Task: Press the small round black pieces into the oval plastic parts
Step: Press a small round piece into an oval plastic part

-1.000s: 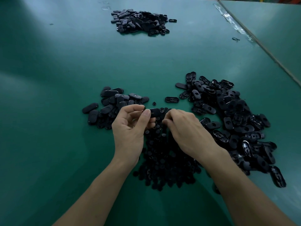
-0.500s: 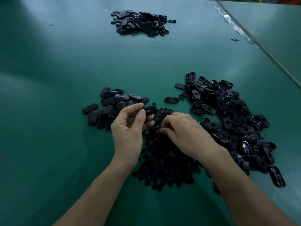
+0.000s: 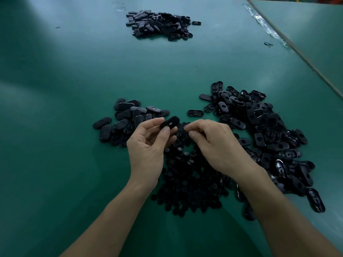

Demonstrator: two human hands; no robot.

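Observation:
My left hand (image 3: 148, 143) pinches one black oval plastic part (image 3: 170, 122) between thumb and fingers, a little above the table. My right hand (image 3: 213, 145) hovers over the heap of small round black pieces (image 3: 187, 175) with its fingers curled at the heap's far end; whether it holds a piece I cannot tell. A pile of oval parts (image 3: 128, 119) lies left of my hands. A larger pile of oval parts (image 3: 269, 141) spreads to the right.
The green table (image 3: 74, 71) carries a third pile of oval parts (image 3: 159, 23) at the far side. One single oval part (image 3: 195, 113) lies between the two near piles. A seam with tape (image 3: 267, 28) runs along the right, beside a small clip (image 3: 268, 44).
My left hand has raised the oval part and tilted it. My right hand has moved off the part and down to the far end of the round pieces.

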